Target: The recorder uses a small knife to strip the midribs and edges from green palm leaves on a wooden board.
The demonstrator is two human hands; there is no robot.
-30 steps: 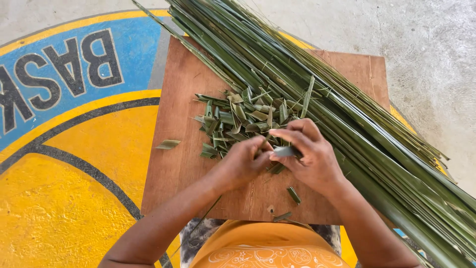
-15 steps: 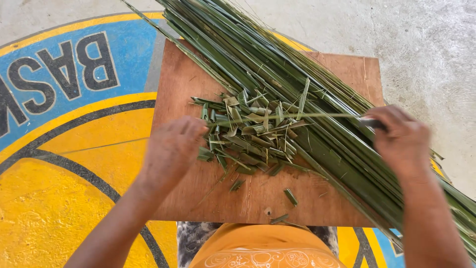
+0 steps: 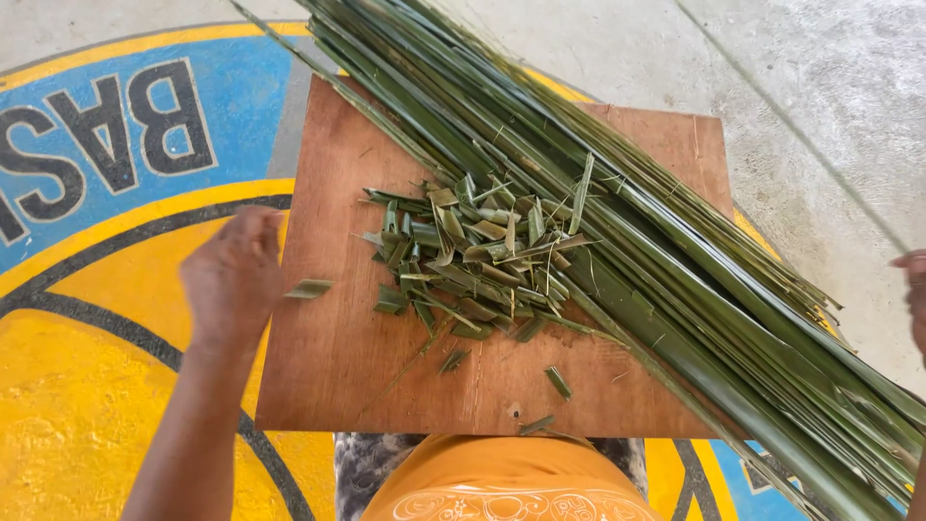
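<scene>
A long bundle of green palm leaf strips (image 3: 617, 222) lies slantwise across a brown wooden board (image 3: 338, 357), from the top left to the bottom right. A heap of short cut leaf pieces (image 3: 473, 256) sits in the middle of the board. My left hand (image 3: 231, 275) hovers over the board's left edge, back up and fingers loosely bent, with nothing in it. A single leaf piece (image 3: 309, 287) lies just to its right. Only a sliver of my right hand (image 3: 912, 294) shows at the right edge, beyond the bundle, and what it holds is hidden.
The board rests on a concrete floor (image 3: 820, 87) painted with a yellow (image 3: 77, 415) and blue (image 3: 87, 87) round mark with large black letters. A few stray leaf bits (image 3: 558, 381) lie near the board's front edge. My orange garment (image 3: 502, 482) shows at the bottom.
Both hands were together over the cut heap a second ago. They have drawn apart, the left to the board's left edge and the right almost out of view on the right.
</scene>
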